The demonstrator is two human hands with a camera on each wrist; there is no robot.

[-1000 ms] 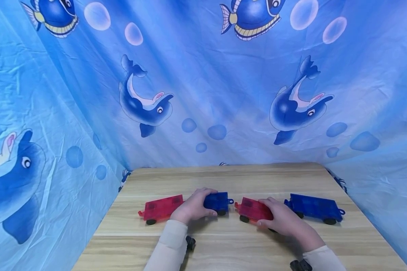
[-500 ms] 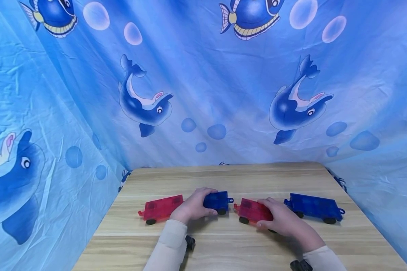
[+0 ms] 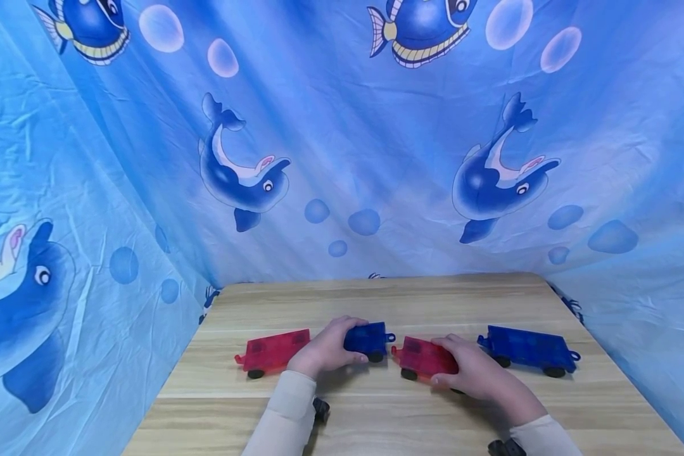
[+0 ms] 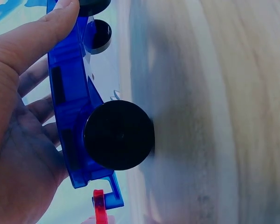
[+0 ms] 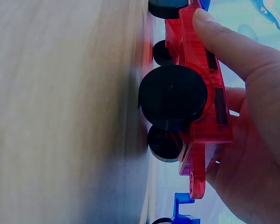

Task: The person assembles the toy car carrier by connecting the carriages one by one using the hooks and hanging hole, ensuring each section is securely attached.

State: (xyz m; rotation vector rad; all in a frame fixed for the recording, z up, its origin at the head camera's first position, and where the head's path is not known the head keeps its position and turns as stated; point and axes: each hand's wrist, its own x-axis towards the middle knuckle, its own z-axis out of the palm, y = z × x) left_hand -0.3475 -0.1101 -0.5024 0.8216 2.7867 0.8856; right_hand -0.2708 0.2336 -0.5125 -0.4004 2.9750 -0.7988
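Note:
In the head view my left hand [image 3: 332, 347] grips a blue toy train car [image 3: 366, 339], thumb on the near side. Behind that hand a red train car [image 3: 276, 352] trails to the left; in the left wrist view its red ring [image 4: 100, 205] sits around the blue car's hook [image 4: 115, 198]. My right hand [image 3: 472, 368] holds another red train car [image 3: 424, 356] by its sides. That car's left hook [image 3: 395, 351] lies just below the blue car's ring [image 3: 391, 338]; whether they touch I cannot tell. Both held cars have their wheels at the tabletop.
A second blue train car [image 3: 527, 349] stands on the wooden table [image 3: 376, 418] to the right. In the right wrist view its hook [image 5: 182, 200] is apart from the held red car's ring [image 5: 197, 184]. A sea-print curtain [image 3: 342, 158] hangs behind the table.
The red car in my right hand has slid slightly left and nearer. My left hand's blue car, with the red one behind it, has shifted slightly right, narrowing the gap.

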